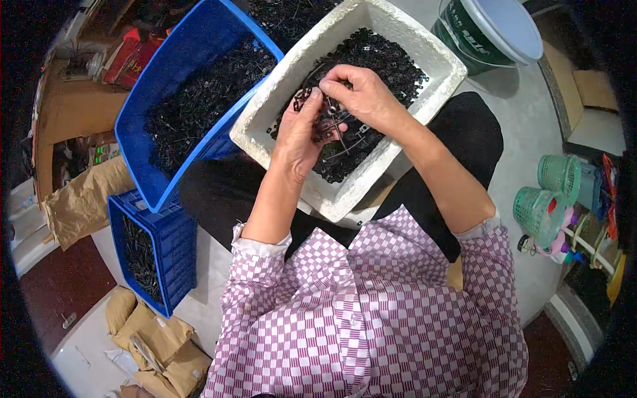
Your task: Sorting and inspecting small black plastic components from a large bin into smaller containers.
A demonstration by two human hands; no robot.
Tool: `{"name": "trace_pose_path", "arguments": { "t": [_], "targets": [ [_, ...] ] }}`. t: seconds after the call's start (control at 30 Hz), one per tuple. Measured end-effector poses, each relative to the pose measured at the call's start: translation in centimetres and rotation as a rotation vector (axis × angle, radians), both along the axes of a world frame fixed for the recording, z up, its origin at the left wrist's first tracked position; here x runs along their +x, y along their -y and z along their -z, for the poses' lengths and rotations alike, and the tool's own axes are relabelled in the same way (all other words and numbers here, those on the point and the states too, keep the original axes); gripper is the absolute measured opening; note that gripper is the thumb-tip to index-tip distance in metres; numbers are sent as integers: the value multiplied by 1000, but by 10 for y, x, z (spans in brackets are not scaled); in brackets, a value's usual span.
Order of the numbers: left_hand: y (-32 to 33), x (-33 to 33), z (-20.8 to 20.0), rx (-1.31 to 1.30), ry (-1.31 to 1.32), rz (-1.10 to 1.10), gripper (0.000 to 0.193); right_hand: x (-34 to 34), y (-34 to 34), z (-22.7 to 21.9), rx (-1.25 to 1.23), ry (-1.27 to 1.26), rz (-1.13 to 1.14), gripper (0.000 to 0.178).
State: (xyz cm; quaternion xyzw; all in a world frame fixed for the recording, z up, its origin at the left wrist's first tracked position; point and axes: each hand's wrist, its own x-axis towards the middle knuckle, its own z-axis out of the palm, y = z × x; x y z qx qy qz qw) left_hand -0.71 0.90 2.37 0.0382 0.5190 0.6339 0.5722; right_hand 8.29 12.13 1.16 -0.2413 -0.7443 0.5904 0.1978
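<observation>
My left hand [302, 132] is closed around a thin, dark frame of crossing rods [337, 126], with several small black pieces along it. It hangs over the white foam box [249, 129] between my knees. My right hand [365, 99] pinches at the upper end of the frame, close to the left thumb. Whatever lies between the right fingertips is too small to make out. Beneath both hands, a heap of small black parts [378, 60] fills the foam box.
Left of the foam box stands a tilted blue crate [142, 109] of black parts, with a smaller blue crate [179, 255] below it. A green bucket [464, 40] is at the far right. Green baskets [541, 215] sit at the right, and brown paper packages [162, 338] lie lower left.
</observation>
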Motion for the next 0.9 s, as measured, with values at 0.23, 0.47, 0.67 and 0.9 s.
{"name": "trace_pose_path", "arguments": {
  "t": [0.23,0.47,0.67,0.9],
  "targets": [
    [-6,8,-3,-3,205,5,25,-3,-2,-3,6,17,113,19],
    [-8,3,0,43,16,-55,23,-2,-9,6,-244,-130,201,19],
    [-8,4,-2,76,-178,-159,22,6,-7,3,-446,-147,240,30],
    [-2,6,-2,64,-170,-170,20,14,4,-4,-281,-116,220,45]
  ]
}}
